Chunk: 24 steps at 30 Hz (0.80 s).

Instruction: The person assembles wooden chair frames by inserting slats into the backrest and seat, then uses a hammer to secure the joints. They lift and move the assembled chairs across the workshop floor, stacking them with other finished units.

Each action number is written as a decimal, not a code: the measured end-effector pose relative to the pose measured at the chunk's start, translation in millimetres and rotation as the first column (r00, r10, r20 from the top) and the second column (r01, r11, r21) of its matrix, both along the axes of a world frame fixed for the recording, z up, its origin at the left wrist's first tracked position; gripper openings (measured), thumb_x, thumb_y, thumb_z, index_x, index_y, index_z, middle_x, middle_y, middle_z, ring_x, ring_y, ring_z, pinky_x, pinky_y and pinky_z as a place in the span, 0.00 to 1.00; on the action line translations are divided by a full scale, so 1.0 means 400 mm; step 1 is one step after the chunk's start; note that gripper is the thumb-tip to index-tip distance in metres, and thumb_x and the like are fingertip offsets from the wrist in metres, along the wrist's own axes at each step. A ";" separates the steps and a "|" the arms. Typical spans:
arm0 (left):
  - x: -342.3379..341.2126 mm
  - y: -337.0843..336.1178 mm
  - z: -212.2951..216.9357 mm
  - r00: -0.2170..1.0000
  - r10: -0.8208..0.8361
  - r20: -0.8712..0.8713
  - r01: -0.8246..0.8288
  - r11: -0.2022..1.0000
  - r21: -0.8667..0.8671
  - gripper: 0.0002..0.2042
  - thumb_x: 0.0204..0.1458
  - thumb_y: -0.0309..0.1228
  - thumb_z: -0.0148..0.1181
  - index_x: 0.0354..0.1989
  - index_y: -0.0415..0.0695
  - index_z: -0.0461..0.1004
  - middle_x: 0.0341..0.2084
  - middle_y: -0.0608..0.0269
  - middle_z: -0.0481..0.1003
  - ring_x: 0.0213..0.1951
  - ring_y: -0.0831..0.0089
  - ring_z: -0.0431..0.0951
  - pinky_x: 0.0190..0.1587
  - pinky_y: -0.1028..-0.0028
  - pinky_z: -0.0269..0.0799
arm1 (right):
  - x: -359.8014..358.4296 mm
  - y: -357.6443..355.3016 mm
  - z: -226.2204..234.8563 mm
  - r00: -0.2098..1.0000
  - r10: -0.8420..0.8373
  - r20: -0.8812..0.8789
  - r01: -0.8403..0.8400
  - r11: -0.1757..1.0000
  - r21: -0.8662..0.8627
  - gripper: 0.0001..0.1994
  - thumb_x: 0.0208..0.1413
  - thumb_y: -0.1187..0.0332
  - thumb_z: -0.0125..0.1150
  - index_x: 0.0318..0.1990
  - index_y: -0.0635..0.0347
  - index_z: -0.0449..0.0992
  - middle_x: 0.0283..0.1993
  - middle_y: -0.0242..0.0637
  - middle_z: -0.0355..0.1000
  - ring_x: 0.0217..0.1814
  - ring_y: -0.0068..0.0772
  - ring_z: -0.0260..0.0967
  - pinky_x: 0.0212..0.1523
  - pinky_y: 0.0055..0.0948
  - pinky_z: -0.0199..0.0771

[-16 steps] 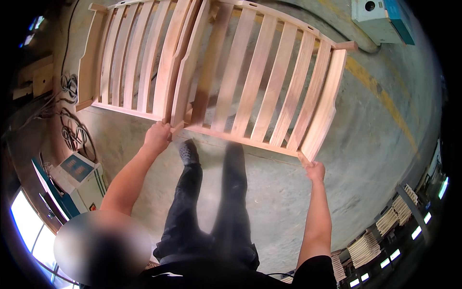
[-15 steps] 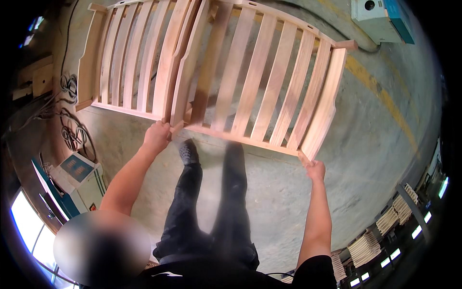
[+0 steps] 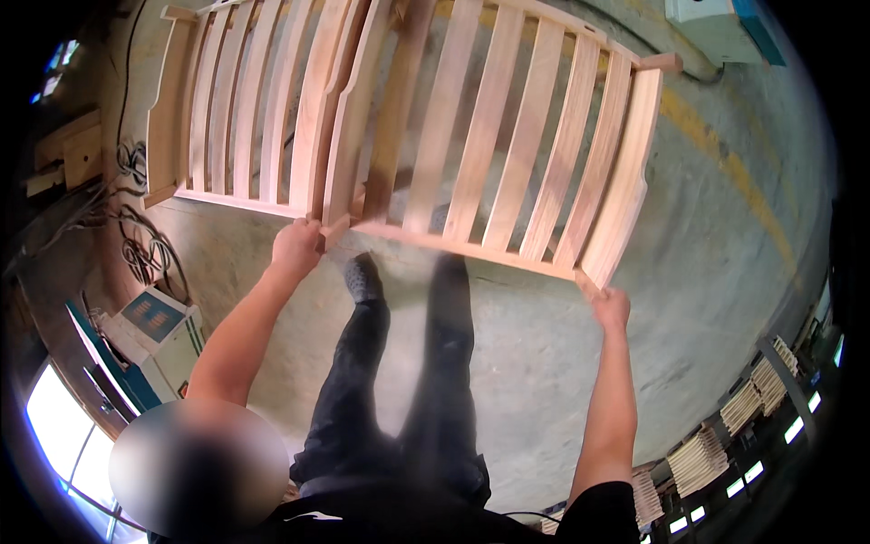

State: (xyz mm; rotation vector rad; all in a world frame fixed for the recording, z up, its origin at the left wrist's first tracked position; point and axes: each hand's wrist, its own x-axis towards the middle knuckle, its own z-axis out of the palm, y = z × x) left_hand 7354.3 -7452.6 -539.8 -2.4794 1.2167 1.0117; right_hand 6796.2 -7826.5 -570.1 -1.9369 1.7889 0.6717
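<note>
A pale wooden slatted frame with shaped side rails is held in front of me, its lower edge above my feet. My left hand is closed around a short wooden end at its near left corner. At the near right corner my right hand grips another projecting end. Close along its left side is a second, similar slatted frame. Whether the two frames touch is hard to tell. A blurred round patch covers my upper left arm.
Grey concrete floor with a yellow line lies around. On the left are coiled cables and a white-and-teal machine. Another teal-and-white box stands at the far right. Stacked wooden pieces sit at lower right.
The right-hand frame has shifted slightly to the right, both hands still on it. My right hand moved a little right and farther away. The whole view also shifted slightly.
</note>
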 end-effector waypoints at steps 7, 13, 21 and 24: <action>-0.060 -0.040 0.048 0.986 0.157 0.054 -0.154 0.986 -0.055 0.17 0.43 0.41 0.72 0.36 0.46 0.75 0.40 0.51 0.73 0.44 0.50 0.75 0.44 0.57 0.75 | 0.047 0.016 0.015 1.000 -0.020 -0.011 0.020 1.000 -0.007 0.14 0.45 0.65 0.65 0.36 0.67 0.81 0.33 0.54 0.78 0.38 0.51 0.78 0.41 0.41 0.76; -0.067 -0.016 -0.007 0.943 0.316 0.104 -0.299 0.943 -0.149 0.16 0.50 0.46 0.64 0.31 0.44 0.79 0.41 0.49 0.72 0.46 0.51 0.74 0.47 0.57 0.75 | 0.063 0.029 0.036 0.996 -0.072 -0.042 0.072 0.997 -0.021 0.21 0.44 0.56 0.69 0.36 0.68 0.82 0.35 0.55 0.78 0.39 0.51 0.78 0.42 0.40 0.75; -0.065 0.004 -0.001 0.929 0.340 0.146 -0.307 0.928 -0.209 0.13 0.48 0.41 0.65 0.32 0.43 0.80 0.38 0.47 0.73 0.43 0.49 0.75 0.45 0.57 0.75 | 0.145 0.028 0.062 0.996 -0.038 -0.075 0.039 0.999 0.021 0.25 0.43 0.49 0.70 0.34 0.68 0.82 0.33 0.53 0.79 0.37 0.45 0.79 0.40 0.39 0.75; -0.075 -0.036 -0.007 0.944 0.318 0.083 -0.295 0.930 -0.218 0.15 0.50 0.44 0.64 0.32 0.43 0.80 0.39 0.47 0.73 0.43 0.48 0.75 0.46 0.57 0.75 | -0.041 0.030 0.001 1.000 -0.026 -0.002 0.025 0.999 -0.044 0.18 0.46 0.60 0.69 0.35 0.69 0.82 0.34 0.54 0.79 0.37 0.47 0.79 0.41 0.40 0.75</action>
